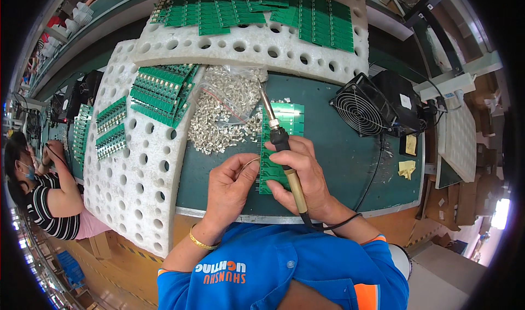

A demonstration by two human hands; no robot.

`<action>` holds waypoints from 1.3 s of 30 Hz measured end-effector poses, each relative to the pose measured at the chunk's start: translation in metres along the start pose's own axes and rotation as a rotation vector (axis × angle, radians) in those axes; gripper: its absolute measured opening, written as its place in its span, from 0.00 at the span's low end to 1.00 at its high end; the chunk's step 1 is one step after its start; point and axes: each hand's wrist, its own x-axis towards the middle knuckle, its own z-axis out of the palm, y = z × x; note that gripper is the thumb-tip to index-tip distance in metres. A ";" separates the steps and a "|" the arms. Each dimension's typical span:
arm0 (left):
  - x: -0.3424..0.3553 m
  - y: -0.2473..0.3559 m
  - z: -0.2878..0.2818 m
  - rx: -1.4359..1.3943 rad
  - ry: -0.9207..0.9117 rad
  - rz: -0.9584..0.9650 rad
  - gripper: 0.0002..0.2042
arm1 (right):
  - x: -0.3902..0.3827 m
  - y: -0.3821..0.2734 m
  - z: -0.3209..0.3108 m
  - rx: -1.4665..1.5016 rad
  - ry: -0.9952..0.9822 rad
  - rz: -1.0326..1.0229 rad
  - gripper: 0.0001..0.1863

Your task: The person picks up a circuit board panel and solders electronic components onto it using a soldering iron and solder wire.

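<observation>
My right hand (307,170) is closed around a soldering iron (296,191), whose metal tip points up and away from me. Under that hand lies a green circuit board panel (290,116), with a row of pins along its left edge; the hand hides part of it. My left hand (232,188) pinches a thin solder wire (249,163) close to the board's left edge. Just beyond it spreads a heap of small white connectors (210,127), partly inside a clear plastic bag (243,83).
White foam trays with holes (143,170) stand left and at the back, bearing stacked green boards (164,91). A black fan (358,106) sits right, its cable crossing the green tabletop (344,179). Yellow sponge pieces (406,169) lie near the right edge. Another person (57,200) works at far left.
</observation>
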 end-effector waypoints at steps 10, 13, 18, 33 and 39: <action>-0.002 0.010 -0.001 0.791 0.153 0.444 0.08 | -0.011 -0.007 -0.029 -0.214 0.333 -0.162 0.23; -0.004 0.016 0.005 1.039 0.102 0.756 0.11 | -0.021 -0.010 -0.038 -0.273 0.380 -0.207 0.22; -0.024 0.036 0.020 1.350 -0.080 0.737 0.15 | -0.038 -0.017 -0.049 -0.273 0.387 -0.224 0.22; -0.018 0.029 0.013 1.483 -0.232 0.531 0.10 | -0.051 -0.022 -0.057 -0.210 0.437 -0.286 0.18; 0.006 0.083 -0.002 1.077 -0.089 0.261 0.06 | -0.059 -0.023 -0.058 -0.197 0.456 -0.290 0.17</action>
